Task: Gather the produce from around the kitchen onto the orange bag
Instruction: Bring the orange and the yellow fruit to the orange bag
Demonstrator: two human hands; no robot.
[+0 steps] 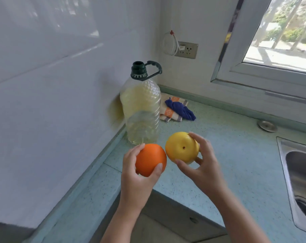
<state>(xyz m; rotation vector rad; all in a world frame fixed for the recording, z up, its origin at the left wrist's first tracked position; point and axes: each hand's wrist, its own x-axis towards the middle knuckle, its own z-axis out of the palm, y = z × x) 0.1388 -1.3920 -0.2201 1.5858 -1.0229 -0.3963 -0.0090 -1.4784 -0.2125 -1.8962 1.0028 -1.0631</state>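
Produce: an orange fruit (150, 159) and a yellow fruit (182, 147) are being held side by side above the pale green surface (227, 155).
Left hand (140, 174): is cupping the orange fruit, fingers wrapping it.
Right hand (204, 165): is pinching the yellow fruit between thumb and fingers.
Orange bag: not showing here.
Progress: two pieces are in hand; carrying and setting down is judged still to come.
Nearby: an oil bottle (141, 109) is standing in the corner.

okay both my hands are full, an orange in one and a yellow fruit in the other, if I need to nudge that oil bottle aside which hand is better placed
Left, probably. Your left hand with the orange is nearer the oil bottle; your right hand holds the yellow fruit farther out, toward the sink.
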